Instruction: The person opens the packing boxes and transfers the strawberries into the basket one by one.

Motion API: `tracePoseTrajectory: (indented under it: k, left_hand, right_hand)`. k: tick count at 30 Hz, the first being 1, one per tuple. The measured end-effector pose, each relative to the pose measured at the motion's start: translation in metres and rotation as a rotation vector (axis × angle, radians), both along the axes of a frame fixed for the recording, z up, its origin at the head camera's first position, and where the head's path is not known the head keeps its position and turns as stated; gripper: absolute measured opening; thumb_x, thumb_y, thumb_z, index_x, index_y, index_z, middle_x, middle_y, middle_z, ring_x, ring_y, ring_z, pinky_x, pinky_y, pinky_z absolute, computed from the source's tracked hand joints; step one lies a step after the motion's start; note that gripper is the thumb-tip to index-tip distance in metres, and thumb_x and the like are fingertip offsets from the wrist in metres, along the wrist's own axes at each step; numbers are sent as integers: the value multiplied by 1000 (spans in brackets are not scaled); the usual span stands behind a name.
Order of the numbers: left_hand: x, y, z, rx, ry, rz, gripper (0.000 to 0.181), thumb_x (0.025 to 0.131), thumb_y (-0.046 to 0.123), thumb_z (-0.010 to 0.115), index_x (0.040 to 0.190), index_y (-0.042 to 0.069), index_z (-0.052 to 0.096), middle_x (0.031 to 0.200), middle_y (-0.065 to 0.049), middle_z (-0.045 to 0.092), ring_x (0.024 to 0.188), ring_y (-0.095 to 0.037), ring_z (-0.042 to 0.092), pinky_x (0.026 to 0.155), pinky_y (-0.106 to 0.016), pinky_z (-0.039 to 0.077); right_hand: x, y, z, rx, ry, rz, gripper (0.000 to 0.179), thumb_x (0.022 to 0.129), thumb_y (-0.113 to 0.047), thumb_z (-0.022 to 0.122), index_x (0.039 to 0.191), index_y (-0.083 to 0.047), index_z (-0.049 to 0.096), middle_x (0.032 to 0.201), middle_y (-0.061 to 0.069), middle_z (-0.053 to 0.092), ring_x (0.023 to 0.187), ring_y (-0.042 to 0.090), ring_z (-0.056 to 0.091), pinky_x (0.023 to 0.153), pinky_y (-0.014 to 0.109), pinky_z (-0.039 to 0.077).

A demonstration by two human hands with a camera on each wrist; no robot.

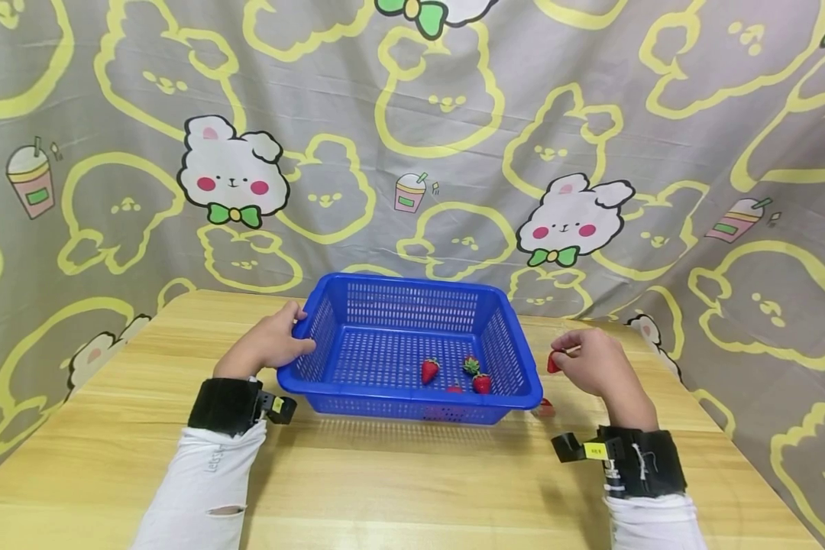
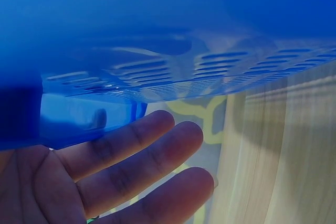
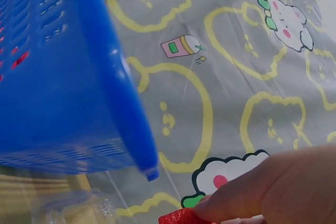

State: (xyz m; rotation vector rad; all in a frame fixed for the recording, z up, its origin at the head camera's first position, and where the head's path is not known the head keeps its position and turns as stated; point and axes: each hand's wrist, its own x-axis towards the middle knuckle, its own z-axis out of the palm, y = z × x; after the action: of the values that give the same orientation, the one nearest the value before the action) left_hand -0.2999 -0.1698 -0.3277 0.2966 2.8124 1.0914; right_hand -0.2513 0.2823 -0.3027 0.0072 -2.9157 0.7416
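Observation:
A blue plastic basket (image 1: 412, 396) with slotted walls stands on the table, tilted slightly in the head view. Several strawberries lie on its floor, among them one (image 1: 429, 370) near the middle and one (image 1: 481, 383) towards the front right. My left hand (image 1: 275, 340) grips the basket's left rim, thumb over the edge; in the left wrist view its fingers (image 2: 142, 163) reach below the rim. Just right of the basket, my right hand (image 1: 594, 363) pinches a red strawberry (image 3: 181, 217) between thumb and fingers, held above the table.
Another red strawberry (image 1: 545, 409) shows by the basket's front right corner. A clear plastic container (image 3: 73, 208) sits beside the basket, partly hidden. Behind the wooden table (image 1: 399, 489) hangs a grey curtain (image 1: 344, 92) with cartoon rabbits.

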Motion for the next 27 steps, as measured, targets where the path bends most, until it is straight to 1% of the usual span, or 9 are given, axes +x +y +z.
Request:
tracePoseTrajectory:
  k: [6,13,21,27]
  left_hand:
    - [-1,0,-1,2,15,-5,41,90,13,61,121,-3,40,118,-32,55,94,-37,63,77,-47,56]
    - [-1,-1,-1,0,21,-8,40,90,12,61,120,-3,40,117,-32,55,94,-37,63,77,-47,56]
    - [-1,0,-1,8,17,-6,40,90,12,61,120,-3,39,117,-32,55,94,-37,63,76,-47,56]
    - [-1,0,-2,10,18,-7,39,90,12,61,119,-3,40,116,-32,56,93,-37,63,76,-47,56]
  right_hand:
    - [3,-3,4,6,12,0,20,90,-13,64,102,2,70,90,15,71,94,39,65,72,49,53]
    - [7,-7,7,-2,33,1,18,90,-12,64,100,1,70,87,13,72,92,38,66,71,49,54]
    - [9,-11,10,11,78,1,17,90,-12,65,99,0,70,90,16,71,92,38,65,72,50,54]
    - [11,-14,13,13,102,17,16,90,-12,66,99,1,70,90,16,71,93,39,66,72,49,54]
